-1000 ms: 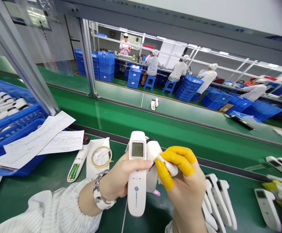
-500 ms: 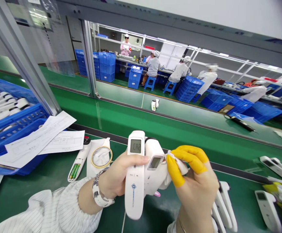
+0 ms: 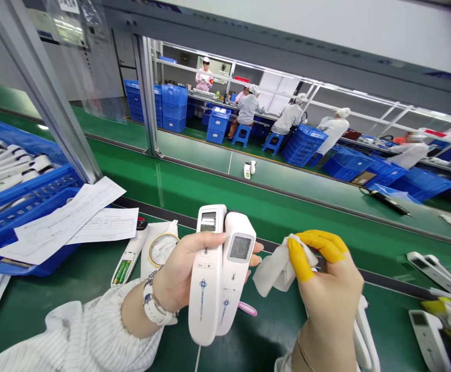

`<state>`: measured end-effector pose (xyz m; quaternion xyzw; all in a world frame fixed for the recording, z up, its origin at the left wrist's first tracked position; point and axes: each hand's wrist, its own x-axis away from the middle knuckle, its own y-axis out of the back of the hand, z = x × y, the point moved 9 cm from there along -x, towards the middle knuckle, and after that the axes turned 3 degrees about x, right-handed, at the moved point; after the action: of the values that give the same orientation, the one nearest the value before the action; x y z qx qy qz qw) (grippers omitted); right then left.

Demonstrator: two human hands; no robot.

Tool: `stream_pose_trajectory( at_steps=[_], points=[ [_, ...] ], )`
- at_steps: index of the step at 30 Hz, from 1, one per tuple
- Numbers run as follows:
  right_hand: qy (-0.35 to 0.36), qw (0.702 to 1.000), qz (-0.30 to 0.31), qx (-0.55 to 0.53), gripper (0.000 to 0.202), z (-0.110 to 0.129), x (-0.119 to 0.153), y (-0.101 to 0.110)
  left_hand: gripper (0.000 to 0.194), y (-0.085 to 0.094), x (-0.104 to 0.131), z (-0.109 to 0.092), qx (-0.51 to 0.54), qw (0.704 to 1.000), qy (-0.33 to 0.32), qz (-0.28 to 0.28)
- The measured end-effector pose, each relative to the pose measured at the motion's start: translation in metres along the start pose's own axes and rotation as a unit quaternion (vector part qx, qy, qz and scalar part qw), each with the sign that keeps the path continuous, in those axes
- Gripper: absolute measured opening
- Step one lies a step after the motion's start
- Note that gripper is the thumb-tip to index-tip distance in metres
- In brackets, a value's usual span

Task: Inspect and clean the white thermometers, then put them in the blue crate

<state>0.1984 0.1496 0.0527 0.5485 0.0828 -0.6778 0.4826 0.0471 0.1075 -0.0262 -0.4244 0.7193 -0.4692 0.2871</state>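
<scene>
My left hand (image 3: pixel 181 266) is closed around two white infrared thermometers side by side. The nearer thermometer (image 3: pixel 206 289) has its screen partly catching glare, with the thumb across its front below it. Beside it, the second thermometer (image 3: pixel 235 274) shows a grey screen. My right hand (image 3: pixel 328 284), with yellow covers on some fingers, pinches a crumpled white cloth (image 3: pixel 274 271) just right of the thermometers, apart from them. Under the hands, a pink-rimmed oval item (image 3: pixel 247 308) lies on the green table.
An open-backed thermometer (image 3: pixel 126 258) with green batteries lies left, near a tape roll (image 3: pixel 161 249). Paper sheets (image 3: pixel 70 217) rest over a blue crate (image 3: pixel 64 178) of thermometers. More thermometers (image 3: pixel 429 336) lie right. A metal post (image 3: pixel 47 93) rises at left; people work beyond.
My right hand has drawn the cloth away to the right, off the second thermometer. That thermometer has turned more upright against the first, its face now in plain sight.
</scene>
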Motion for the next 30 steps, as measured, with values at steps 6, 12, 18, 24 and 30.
stream_pose_trajectory(
  at_steps=[6, 12, 18, 24, 30],
  points=[
    [-0.034, 0.984, 0.173, 0.01, 0.045, -0.022, 0.006, -0.035, 0.052, 0.001, 0.001, -0.003, 0.013, 0.999, -0.011, -0.027],
    [-0.057, 0.824, 0.492, -0.275, 0.027, 0.037, 0.054, -0.085, 0.048, 0.007, 0.003, -0.026, 0.048, 0.992, -0.094, -0.063],
    [-0.227, 0.706, 0.487, -0.461, 0.037, 0.061, 0.083, -0.108, 0.04, 0.006, 0.003, -0.038, 0.015, 0.988, -0.142, -0.065],
    [-0.255, 0.744, 0.427, -0.446, 0.037, 0.044, 0.073, -0.098, 0.041, 0.005, 0.001, -0.039, -0.056, 0.982, -0.167, -0.074],
    [-0.24, 0.763, 0.436, -0.412, 0.035, 0.043, 0.072, -0.099, 0.053, -0.002, 0.001, -0.039, -0.032, 0.983, -0.174, -0.058]
  ],
)
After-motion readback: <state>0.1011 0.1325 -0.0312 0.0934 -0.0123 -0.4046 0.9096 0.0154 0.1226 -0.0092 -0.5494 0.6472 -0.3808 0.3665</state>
